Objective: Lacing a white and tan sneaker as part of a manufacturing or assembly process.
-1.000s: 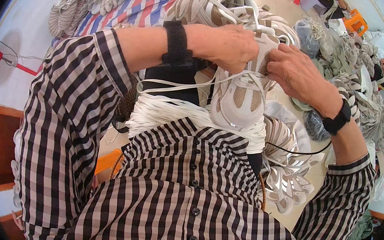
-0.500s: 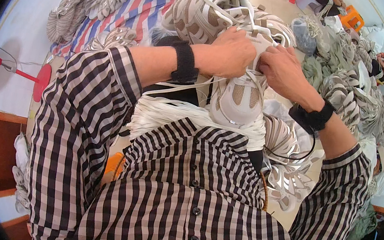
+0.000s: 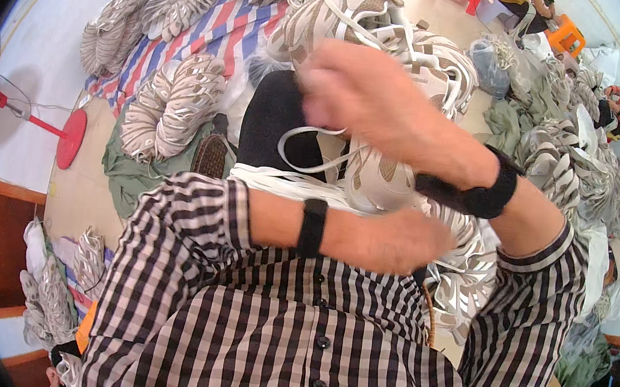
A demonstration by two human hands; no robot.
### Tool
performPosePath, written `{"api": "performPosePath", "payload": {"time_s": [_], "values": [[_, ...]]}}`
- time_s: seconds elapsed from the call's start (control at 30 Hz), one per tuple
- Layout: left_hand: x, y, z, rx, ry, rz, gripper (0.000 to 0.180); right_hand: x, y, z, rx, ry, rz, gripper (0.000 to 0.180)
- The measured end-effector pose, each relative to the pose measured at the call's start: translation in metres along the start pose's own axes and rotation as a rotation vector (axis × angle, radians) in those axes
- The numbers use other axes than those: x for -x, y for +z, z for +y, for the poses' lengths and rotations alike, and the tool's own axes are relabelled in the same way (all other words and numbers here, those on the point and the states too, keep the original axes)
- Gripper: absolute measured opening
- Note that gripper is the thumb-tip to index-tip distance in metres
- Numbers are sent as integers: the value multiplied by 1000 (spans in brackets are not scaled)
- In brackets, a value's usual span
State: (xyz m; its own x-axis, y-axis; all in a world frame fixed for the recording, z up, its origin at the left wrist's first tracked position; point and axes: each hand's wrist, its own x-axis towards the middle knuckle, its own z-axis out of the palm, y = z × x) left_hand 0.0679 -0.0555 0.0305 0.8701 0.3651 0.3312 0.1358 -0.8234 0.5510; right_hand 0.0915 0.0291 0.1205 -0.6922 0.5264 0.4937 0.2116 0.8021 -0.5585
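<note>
A beige and white shoe upper (image 3: 379,183) lies toe toward me over my lap, partly behind my right arm. My right hand (image 3: 361,95) reaches leftward across it, above the upper; motion smears its fingers and I cannot make out what they hold. Below them a loose white shoelace (image 3: 283,144) curves over my dark-clad knee. My left hand (image 3: 401,242) crosses to the right, low before my waist and just under the shoe's toe, its fingers blurred. White laces (image 3: 280,182) lie in a bunch across my lap. Beyond my hands sits a large bundle of similar uppers (image 3: 319,28).
Bundled uppers (image 3: 173,111) rest on green cloth at left, near a striped sheet (image 3: 219,20). A red round-based stand (image 3: 73,137) is at far left. More bundles (image 3: 554,158) and bags pile up at right. Two people sit at the far right, near an orange stool (image 3: 567,35).
Both hands have left the shoe's tongue and lace area. My left hand has dropped toward my waist and right; my right hand has swung left across the shoe. A lace loop now shows over my knee.
</note>
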Motion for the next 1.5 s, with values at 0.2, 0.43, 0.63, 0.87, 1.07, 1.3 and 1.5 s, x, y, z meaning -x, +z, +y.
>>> {"api": "performPosePath", "payload": {"time_s": [0.2, 0.43, 0.63, 0.87, 1.07, 1.3, 1.5], "values": [[11, 14, 41, 235, 671, 246, 13, -91, 67, -170, -69, -211, -199, 25], [12, -23, 114, 623, 533, -232, 17, -64, -17, -51, -77, -226, -175, 24], [-50, -55, 176, 1133, 443, 0, 29, 76, -60, -1, 209, 364, -91, 17], [-116, -98, 28, -3, 27, 436, 39, 185, -17, 59, 701, 115, 101, 29], [7, -117, -57, -231, -328, 493, 25, 198, -10, 73, 555, 489, -10, 28], [51, -67, -66, -295, -418, 577, 21, 171, -10, 67, 349, 494, 311, 21], [43, -60, -75, -338, -376, 651, 15, 158, -11, 35, 241, 511, 428, 10]]}}
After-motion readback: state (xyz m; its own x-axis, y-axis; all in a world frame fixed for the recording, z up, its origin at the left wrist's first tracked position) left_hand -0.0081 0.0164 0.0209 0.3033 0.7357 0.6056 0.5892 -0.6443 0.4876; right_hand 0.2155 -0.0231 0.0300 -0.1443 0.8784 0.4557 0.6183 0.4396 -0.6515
